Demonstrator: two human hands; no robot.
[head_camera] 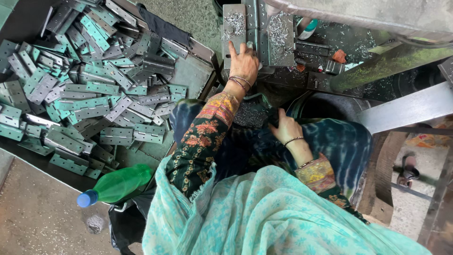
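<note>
My left hand (243,62) reaches up to the machine bed and holds the lower end of a grey metal hinge plate (234,23) strewn with silver shavings, index finger and thumb stretched along it. A second plate (281,35) covered in shavings lies just to its right. My right hand (286,128) rests low in my lap on dark blue cloth, its fingers curled at a dark spot; whether it holds anything is hidden. Both wrists carry bangles, and the sleeves are dark with a floral print.
A large heap of grey and green-tinted hinge plates (89,85) fills a tray at the left. A green plastic bottle (118,185) with a blue cap lies beside my knee. Machine parts and a steel bar (406,106) crowd the right. A light turquoise scarf (264,222) covers the foreground.
</note>
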